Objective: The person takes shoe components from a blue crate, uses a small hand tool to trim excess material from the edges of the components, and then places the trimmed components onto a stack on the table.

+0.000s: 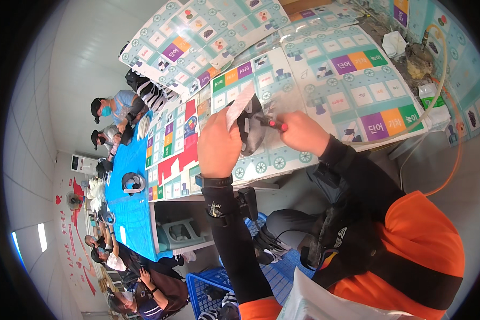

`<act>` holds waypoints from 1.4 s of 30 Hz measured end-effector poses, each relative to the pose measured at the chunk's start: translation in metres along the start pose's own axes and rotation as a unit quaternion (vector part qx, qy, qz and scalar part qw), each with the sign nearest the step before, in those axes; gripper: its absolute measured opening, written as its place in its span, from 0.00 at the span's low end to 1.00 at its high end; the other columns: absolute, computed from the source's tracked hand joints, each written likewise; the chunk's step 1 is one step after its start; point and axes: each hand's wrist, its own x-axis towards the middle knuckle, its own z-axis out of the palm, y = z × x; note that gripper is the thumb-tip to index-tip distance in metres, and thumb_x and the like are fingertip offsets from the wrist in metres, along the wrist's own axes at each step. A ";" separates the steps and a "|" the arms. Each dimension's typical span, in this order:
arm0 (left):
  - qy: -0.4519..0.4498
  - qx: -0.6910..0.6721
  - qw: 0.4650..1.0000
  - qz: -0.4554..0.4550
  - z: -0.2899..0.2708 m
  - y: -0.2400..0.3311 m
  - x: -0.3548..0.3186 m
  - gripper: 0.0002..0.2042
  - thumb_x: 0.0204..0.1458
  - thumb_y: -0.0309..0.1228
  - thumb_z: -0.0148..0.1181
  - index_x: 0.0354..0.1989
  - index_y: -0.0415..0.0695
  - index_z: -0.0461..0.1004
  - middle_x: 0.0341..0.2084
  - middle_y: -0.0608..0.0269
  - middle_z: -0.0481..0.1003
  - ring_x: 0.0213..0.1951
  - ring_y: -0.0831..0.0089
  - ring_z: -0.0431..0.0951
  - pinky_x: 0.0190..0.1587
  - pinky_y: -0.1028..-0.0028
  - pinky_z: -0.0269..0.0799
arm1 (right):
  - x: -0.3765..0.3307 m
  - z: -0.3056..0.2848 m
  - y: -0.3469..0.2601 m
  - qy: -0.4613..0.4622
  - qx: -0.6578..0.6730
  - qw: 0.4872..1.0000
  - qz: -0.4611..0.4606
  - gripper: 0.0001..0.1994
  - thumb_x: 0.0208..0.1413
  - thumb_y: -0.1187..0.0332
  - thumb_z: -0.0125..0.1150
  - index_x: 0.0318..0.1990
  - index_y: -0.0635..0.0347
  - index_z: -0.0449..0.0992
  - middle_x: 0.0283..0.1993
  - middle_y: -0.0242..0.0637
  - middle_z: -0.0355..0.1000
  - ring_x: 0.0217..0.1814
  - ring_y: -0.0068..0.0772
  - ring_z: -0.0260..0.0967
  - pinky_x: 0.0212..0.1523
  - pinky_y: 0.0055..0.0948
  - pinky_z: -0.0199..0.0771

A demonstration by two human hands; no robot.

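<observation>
My left hand (218,148) is closed on a dark and grey fabric piece (253,136), which looks like part of a cap; its exact kind is unclear. A pale, patterned strip (241,105) sticks up between that hand and the piece. In my right hand (305,134) is a small dark hand tool (272,123) with red ends, its tip against or very close to the fabric. Whitish haze, perhaps steam or blur, hangs around the tip. Both hands are above the table (336,98), covered with printed sheets.
A pale hose (441,80) and an orange one (457,144) run along the right. A grey-and-black cap (133,183) lies on a blue-covered table (124,213). Blue baskets (202,290) stand below. Several people (124,109) sit at the left.
</observation>
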 end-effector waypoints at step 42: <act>0.398 -0.472 0.637 -0.460 0.006 -0.108 -0.347 0.23 0.71 0.38 0.59 0.66 0.35 0.71 0.43 0.61 0.80 0.41 0.69 0.83 0.38 0.69 0.80 | -0.081 -0.172 0.204 0.048 -0.403 0.902 0.148 0.36 0.61 0.76 0.62 0.77 0.64 0.57 0.76 0.55 0.58 0.78 0.62 0.53 0.77 0.50 0.56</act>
